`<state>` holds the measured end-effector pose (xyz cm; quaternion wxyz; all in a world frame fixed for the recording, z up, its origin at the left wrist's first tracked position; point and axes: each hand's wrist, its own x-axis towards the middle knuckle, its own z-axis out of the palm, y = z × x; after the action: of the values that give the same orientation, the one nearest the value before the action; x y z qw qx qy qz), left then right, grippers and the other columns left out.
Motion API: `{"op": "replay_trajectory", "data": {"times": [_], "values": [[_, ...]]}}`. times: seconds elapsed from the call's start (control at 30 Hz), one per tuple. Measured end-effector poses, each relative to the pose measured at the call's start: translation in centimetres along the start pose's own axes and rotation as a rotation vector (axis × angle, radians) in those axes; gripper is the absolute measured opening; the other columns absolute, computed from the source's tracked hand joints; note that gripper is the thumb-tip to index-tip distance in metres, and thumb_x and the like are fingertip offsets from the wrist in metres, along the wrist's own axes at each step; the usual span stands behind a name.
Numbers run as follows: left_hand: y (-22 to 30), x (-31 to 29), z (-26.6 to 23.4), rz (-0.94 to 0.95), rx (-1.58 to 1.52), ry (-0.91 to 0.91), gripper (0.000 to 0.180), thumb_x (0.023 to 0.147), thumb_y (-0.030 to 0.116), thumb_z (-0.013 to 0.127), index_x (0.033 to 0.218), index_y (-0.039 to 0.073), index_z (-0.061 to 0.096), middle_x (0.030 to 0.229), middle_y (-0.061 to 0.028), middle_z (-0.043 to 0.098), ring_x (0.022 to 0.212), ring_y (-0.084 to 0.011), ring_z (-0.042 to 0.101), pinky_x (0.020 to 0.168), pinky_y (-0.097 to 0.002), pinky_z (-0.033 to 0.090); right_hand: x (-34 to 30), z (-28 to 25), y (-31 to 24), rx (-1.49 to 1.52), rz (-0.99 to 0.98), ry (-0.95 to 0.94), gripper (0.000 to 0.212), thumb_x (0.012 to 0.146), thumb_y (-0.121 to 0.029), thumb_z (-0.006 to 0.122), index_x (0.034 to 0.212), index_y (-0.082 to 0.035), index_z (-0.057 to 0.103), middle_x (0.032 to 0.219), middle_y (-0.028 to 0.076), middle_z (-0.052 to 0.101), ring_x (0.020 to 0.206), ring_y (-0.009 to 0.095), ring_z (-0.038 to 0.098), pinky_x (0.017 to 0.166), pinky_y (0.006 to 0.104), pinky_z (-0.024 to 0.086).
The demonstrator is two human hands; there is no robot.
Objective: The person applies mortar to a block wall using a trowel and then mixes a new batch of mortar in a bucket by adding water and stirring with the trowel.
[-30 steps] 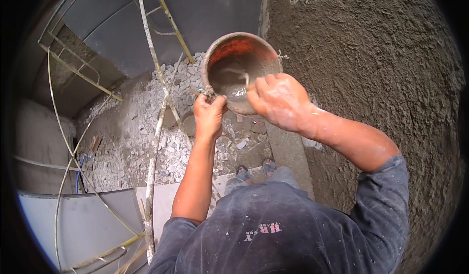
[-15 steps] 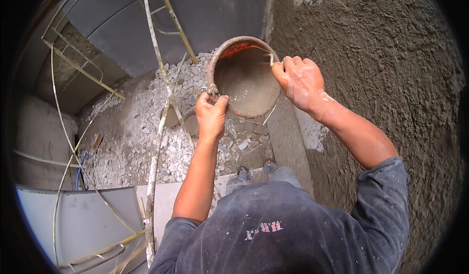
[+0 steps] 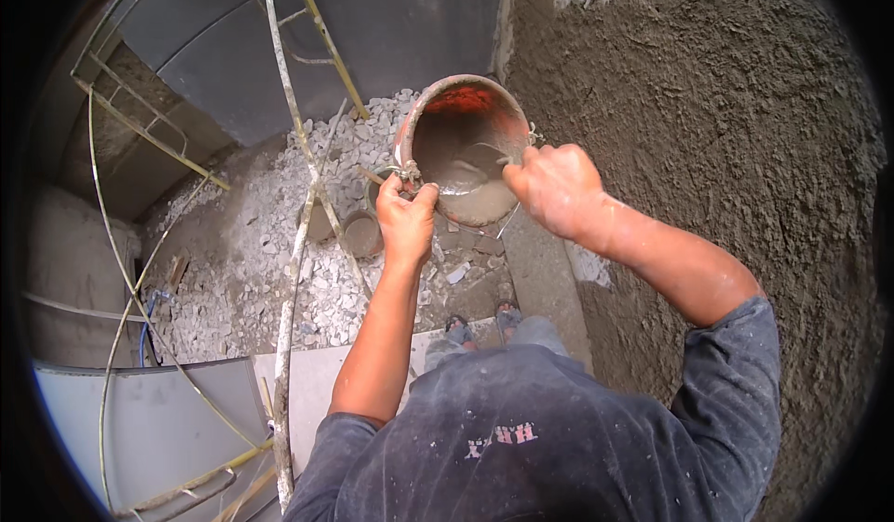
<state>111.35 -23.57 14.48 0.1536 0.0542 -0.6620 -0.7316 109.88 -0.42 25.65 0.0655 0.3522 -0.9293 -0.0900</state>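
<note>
An orange bucket (image 3: 514, 117), crusted with mortar, is tilted so that its mouth faces me. Wet grey mortar (image 3: 480, 203) lies in its lower part. With thumb and fingers my left hand (image 3: 407, 213) grips the left rim, beside the knotted wire where the handle joins. My right hand (image 3: 557, 187) is closed round the grip of a trowel (image 3: 501, 160) at the right side of the mouth. The trowel's bent metal neck reaches into the bucket; its blade is mostly hidden in the mortar.
To the right rises a wall (image 3: 708, 131) coated with rough wet mortar. Scaffold poles (image 3: 293, 289) cross at the left. Pale rubble (image 3: 251, 271) covers the ground below, where small round containers (image 3: 361, 233) stand. A grey panel (image 3: 400, 28) closes the far side.
My right hand has come down and slightly left, carrying the trowel from the upper right rim into the mortar. The bucket tips more toward me, showing more orange inside. My left hand keeps its hold.
</note>
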Motion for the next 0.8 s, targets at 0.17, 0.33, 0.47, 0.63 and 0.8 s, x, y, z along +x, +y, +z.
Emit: {"op": "replay_trajectory", "data": {"times": [0.17, 0.33, 0.47, 0.63, 0.8], "values": [[-0.2, -0.3, -0.1, -0.023, 0.098, -0.008, 0.016, 0.087, 0.001, 0.071, 0.091, 0.006, 0.056, 0.079, 0.0011, 0.059, 0.063, -0.0056, 0.052, 0.058, -0.0237, 0.043, 1.2, -1.3, 3.2, -0.081, 0.162, 0.05, 0.01, 0.088, -0.014, 0.06, 0.091, -0.01, 0.069, 0.08, 0.014, 0.068, 0.073, 0.031, 0.073, 0.062, 0.0443, 0.058], [-0.9, -0.5, -0.3, 0.096, 0.07, 0.014, 0.015, 0.085, 0.002, 0.07, 0.098, 0.003, 0.063, 0.095, -0.0016, 0.057, 0.081, -0.0094, 0.053, 0.071, -0.0259, 0.046, 1.1, -1.6, 3.5, 0.249, 0.125, -0.14, 0.01, 0.083, -0.009, 0.064, 0.089, -0.008, 0.073, 0.09, 0.018, 0.074, 0.078, 0.038, 0.073, 0.069, 0.0456, 0.058], [-1.1, -0.6, -1.4, -0.042, 0.091, -0.031, 0.025, 0.083, 0.004, 0.071, 0.107, -0.002, 0.067, 0.114, -0.008, 0.055, 0.095, -0.015, 0.055, 0.087, -0.0306, 0.048, -0.7, -1.5, 3.5, 0.557, 0.226, -0.039, 0.011, 0.091, -0.017, 0.067, 0.09, -0.006, 0.07, 0.084, 0.019, 0.072, 0.081, 0.038, 0.072, 0.073, 0.0488, 0.057], [0.7, -0.7, -0.9, 0.124, 0.109, -0.028, 0.029, 0.083, 0.003, 0.071, 0.111, -0.003, 0.068, 0.132, -0.0132, 0.053, 0.104, -0.0167, 0.058, 0.092, -0.0312, 0.049, -0.2, -3.4, 5.3, 0.155, 0.244, 0.056, 0.02, 0.097, -0.024, 0.065, 0.091, -0.006, 0.069, 0.084, 0.018, 0.073, 0.081, 0.038, 0.072, 0.072, 0.0488, 0.057], [2.9, -1.3, -0.8, 0.19, 0.026, -0.035, 0.029, 0.084, 0.0, 0.072, 0.112, -0.004, 0.068, 0.146, -0.016, 0.048, 0.11, -0.0173, 0.059, 0.092, -0.0304, 0.05, 0.1, -0.7, 6.6, 0.357, 0.124, -0.057, 0.02, 0.092, -0.022, 0.072, 0.086, -0.004, 0.067, 0.076, 0.017, 0.071, 0.071, 0.033, 0.071, 0.065, 0.0438, 0.056]]}}
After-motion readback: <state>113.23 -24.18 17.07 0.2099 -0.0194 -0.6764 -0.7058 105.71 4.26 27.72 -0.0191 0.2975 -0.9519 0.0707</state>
